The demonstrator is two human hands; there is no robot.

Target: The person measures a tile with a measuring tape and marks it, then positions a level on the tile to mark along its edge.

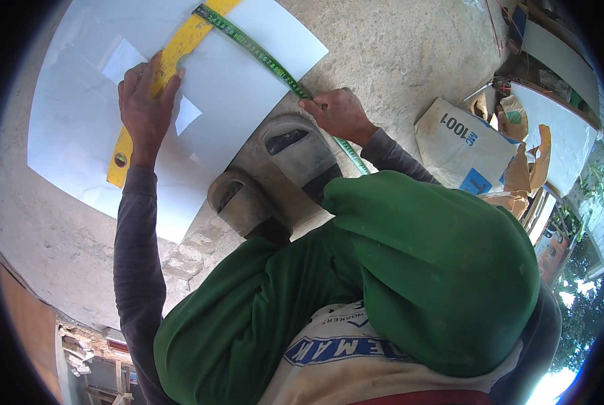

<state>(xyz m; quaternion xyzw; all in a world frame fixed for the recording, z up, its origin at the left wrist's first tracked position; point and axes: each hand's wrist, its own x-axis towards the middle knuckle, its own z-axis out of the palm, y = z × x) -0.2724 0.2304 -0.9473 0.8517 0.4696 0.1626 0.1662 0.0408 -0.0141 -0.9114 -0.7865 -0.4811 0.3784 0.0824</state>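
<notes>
A large glossy white tile (66,101) lies on the concrete floor in front of me. Across it, at a slant, rests a worn yellow spirit level (179,48). My left hand (145,111) is closed around the level's edges, fingers on one side and thumb on the other. A green tape measure blade (251,46) stretches from its dark end, which lies on the level, over the tile's right edge. Just beyond that edge my right hand (343,116) pinches the blade. More of the blade runs below this hand toward my knee, where it drops out of sight.
My feet in grey slides (298,145) stand close to the tile's near right edge. Right of me on the concrete floor (396,54) is a torn cardboard box (467,145). Another white panel (558,128) leans behind it. My green-clad knees (437,263) fill the lower middle.
</notes>
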